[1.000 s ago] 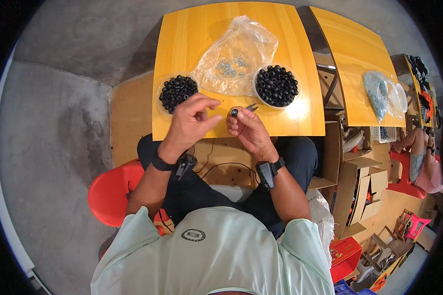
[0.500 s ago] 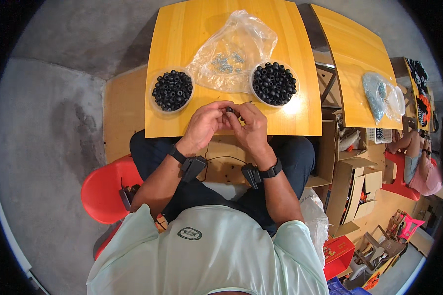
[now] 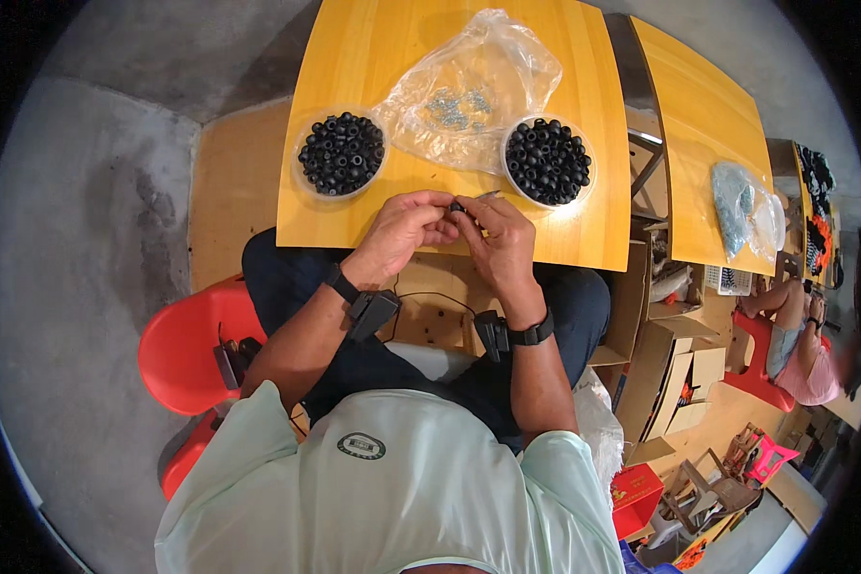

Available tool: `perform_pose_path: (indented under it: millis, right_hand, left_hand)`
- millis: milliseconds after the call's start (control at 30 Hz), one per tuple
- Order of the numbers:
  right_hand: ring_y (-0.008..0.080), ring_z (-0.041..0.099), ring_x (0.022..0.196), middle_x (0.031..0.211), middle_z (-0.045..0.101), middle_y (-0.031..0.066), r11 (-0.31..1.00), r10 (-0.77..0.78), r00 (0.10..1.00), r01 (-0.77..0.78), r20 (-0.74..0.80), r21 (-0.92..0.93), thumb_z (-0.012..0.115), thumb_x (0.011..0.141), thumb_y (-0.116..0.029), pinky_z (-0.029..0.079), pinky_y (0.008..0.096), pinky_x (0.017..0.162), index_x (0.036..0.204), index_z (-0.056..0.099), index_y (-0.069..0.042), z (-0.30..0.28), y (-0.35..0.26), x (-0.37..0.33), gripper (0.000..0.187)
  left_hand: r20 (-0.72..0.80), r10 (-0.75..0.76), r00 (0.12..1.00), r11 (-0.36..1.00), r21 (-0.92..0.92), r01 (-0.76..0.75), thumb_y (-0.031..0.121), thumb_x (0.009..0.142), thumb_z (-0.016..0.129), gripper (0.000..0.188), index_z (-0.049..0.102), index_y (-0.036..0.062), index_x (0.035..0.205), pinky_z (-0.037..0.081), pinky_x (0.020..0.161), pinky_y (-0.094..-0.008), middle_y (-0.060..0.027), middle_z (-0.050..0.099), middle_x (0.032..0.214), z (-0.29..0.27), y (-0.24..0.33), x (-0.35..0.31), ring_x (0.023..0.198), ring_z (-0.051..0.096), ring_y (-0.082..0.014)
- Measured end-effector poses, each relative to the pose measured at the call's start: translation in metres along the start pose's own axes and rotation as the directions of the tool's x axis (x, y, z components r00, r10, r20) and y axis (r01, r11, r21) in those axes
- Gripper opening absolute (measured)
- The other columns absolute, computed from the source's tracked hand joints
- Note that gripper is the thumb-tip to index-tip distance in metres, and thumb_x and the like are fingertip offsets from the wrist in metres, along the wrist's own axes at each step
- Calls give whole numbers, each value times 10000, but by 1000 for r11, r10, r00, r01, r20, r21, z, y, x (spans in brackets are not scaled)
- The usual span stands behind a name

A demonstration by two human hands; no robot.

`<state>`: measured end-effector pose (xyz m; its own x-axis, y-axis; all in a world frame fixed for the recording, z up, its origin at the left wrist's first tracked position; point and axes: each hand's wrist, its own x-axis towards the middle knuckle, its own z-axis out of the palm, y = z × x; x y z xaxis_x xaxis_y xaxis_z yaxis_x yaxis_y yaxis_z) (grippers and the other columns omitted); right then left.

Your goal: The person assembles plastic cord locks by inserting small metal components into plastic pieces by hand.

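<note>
Above the near edge of the yellow table, my left hand point(image 3: 409, 228) and my right hand point(image 3: 503, 241) meet fingertip to fingertip. Pinched between them is a small black bead-like piece point(image 3: 456, 206), mostly covered by the fingers. A thin greyish sliver point(image 3: 489, 194) shows beside my right index finger; what it is I cannot make out. To the left is a clear round tub point(image 3: 299, 177) full of black pieces with holes. A similar tub point(image 3: 592, 172) stands just beyond my right hand. Between them lies a clear plastic bag point(image 3: 502, 62) with small silvery metal parts point(image 3: 456, 109).
A second yellow table point(image 3: 698, 105) at the right bears a plastic bag of bluish-grey parts point(image 3: 732, 210). Open cardboard boxes point(image 3: 674, 378) stand below it. A red chair point(image 3: 196, 340) is at my left. At the far right a person point(image 3: 804, 354) sits on a red chair.
The view has shifted slightly, so the tables and tubs sit a little differently in it. Both hands stay together at the black piece, and the greyish sliver shows more clearly.
</note>
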<state>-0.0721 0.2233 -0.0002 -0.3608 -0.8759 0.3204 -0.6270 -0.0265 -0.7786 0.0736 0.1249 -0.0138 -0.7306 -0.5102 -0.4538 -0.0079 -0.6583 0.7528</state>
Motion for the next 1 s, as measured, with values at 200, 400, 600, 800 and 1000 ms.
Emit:
perform_pose_path:
  millis: [200, 400, 600, 800, 1000]
  right_hand:
    - [240, 657, 712, 849, 671, 126, 999, -33, 999, 33, 5, -1, 722, 820, -32, 528, 306, 602, 984, 718, -19, -1, -9, 0, 165]
    - [198, 642, 719, 891, 672, 116, 998, 56, 998, -57, 35, 29, 707, 833, -19, 516, 276, 624, 1020, 703, -11, -1, -8, -1, 187]
    - [106, 590, 732, 850, 660, 55, 895, 321, 947, -303, 1, 328, 700, 870, -48, 483, 236, 669, 1023, 692, 14, 4, 2, -6, 165]
    - [83, 571, 744, 848, 657, 23, 754, 431, 901, -394, 57, 526, 709, 881, -82, 481, 232, 691, 1011, 693, 31, 5, 6, -8, 174]
    - [57, 572, 778, 891, 671, 3, 679, 480, 872, -441, 99, 587, 701, 899, -79, 475, 207, 710, 1042, 690, 26, 1, 4, -7, 178]
  left_hand:
    - [85, 31, 996, 979, -205, -13, 127, 987, 489, 270, 617, -45, 1151, 545, 807, -282, -78, 664, 986, -2, -3, 0, 860, 650, -137]
    - [44, 11, 999, 997, -80, -8, 145, 988, 538, 267, 617, -39, 1164, 548, 750, -260, -69, 673, 953, -6, -4, 2, 799, 649, -123]
    - [24, 30, 999, 992, -121, -27, 179, 984, 569, 283, 619, -20, 1179, 556, 714, -264, -75, 685, 936, -10, 2, -1, 781, 659, -127]
    - [51, 48, 998, 965, -261, -33, 143, 978, 549, 305, 590, -47, 1213, 559, 781, -299, -133, 670, 1005, -4, 12, -2, 852, 676, -193]
    - [-30, 76, 997, 995, -66, -78, 78, 965, 537, 324, 553, -54, 1261, 550, 839, -311, -142, 657, 1061, -1, 12, -2, 925, 682, -217]
